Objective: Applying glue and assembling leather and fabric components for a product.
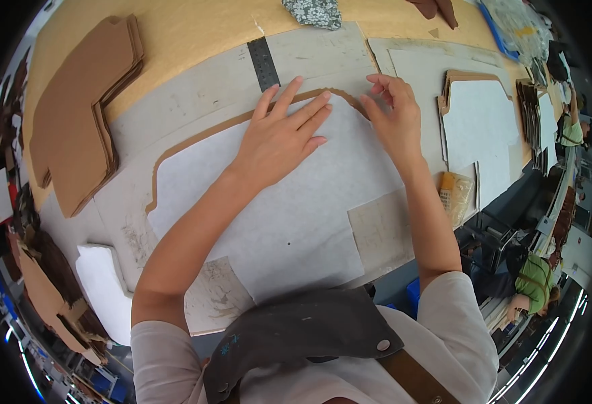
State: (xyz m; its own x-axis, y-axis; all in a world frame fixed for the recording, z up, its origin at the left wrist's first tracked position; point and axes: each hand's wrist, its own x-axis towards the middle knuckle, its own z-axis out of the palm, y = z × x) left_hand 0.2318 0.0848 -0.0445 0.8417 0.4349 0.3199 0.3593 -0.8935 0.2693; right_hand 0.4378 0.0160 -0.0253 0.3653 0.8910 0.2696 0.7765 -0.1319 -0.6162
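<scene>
A large white sheet [296, 202] lies on the table over a brown piece of material [202, 135] of similar outline. The brown shows as a narrow border along the far edge and the left side. My left hand [272, 141] rests flat on the white sheet near that far edge, fingers spread and holding nothing. At the piece's far right corner is my right hand [397, 114], its fingers half bent and apart and its thumb at the brown border. Just beyond my left fingertips lies a dark ruler [264, 64].
Stacked brown cut pieces [84, 101] lie at left, and a white folded bundle [104, 289] sits nearer. On the right are a stack topped with white [478, 128] and a yellow-and-clear packet [455, 195]. A speckled grey item [313, 12] lies at the back. A person in green [535, 279] is farther right.
</scene>
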